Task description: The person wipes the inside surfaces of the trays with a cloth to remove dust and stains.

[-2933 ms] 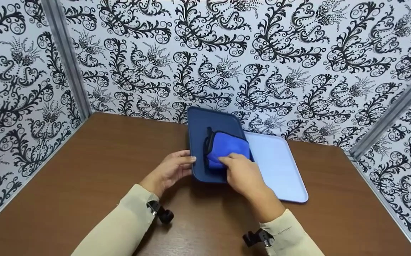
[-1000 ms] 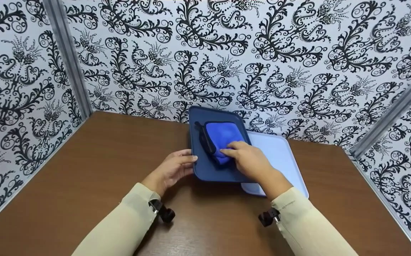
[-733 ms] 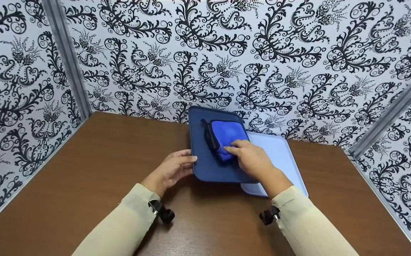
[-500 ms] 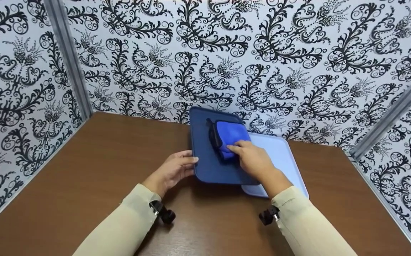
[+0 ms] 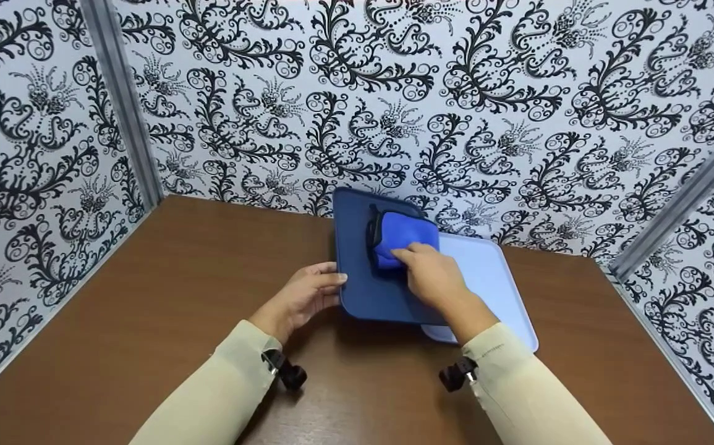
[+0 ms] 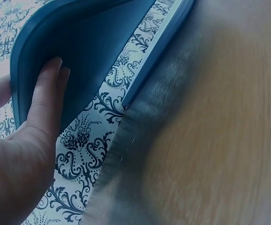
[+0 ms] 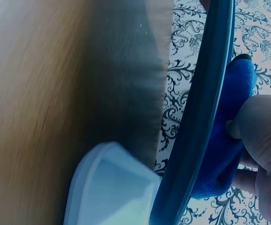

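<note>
My left hand [image 5: 304, 296] grips the left edge of a dark blue tray [image 5: 363, 296], which is tilted up off the table. Its thumb lies at the front edge, and in the left wrist view its fingers [image 6: 46, 93] press on the tray's underside. A folded blue cloth [image 5: 406, 232] with a black border lies against the tray's upper face. My right hand [image 5: 434, 275] pinches the cloth near its lower edge. In the right wrist view, the bunched cloth [image 7: 224, 126] sits between that hand and the tray; the fingers are partly hidden.
A pale blue-white tray [image 5: 486, 272] lies on the brown table [image 5: 208, 266] at the right, partly covered by the dark tray. Patterned wall panels [image 5: 258, 111] stand close behind and along both sides.
The cloth and my right hand shifted left and then back right across the tray, and the cloth now sits higher than at first. My left hand and the dark tray have barely moved.
</note>
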Tool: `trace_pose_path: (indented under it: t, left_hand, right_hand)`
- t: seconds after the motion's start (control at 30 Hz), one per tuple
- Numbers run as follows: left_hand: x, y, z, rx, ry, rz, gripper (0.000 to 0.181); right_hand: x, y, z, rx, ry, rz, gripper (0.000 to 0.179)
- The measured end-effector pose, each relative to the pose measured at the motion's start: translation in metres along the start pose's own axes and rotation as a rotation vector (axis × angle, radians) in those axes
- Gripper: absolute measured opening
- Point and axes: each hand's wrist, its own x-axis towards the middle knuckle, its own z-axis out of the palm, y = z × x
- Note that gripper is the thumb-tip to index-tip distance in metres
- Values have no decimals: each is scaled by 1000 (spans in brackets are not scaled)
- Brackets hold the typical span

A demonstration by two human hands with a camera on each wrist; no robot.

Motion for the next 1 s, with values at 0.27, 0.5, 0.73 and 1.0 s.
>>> trace_pose_path:
  t: [0.27,0.5,0.73,1.0]
  left_hand:
    - [0,0,0,-4,-7,4,49]
    - [-1,0,0,-1,-21,7,47]
    - [-2,0,-1,-2,-27,4,43]
    - [-1,0,-1,11,-12,-2,40]
  right_hand:
    - [9,-13,2,-2,-47,25,46]
    - [14,-22,5,1,-29,14,46]
    - [17,-32,3,5,-29,-12,46]
    - [23,-36,-1,-2,-44,-66,43]
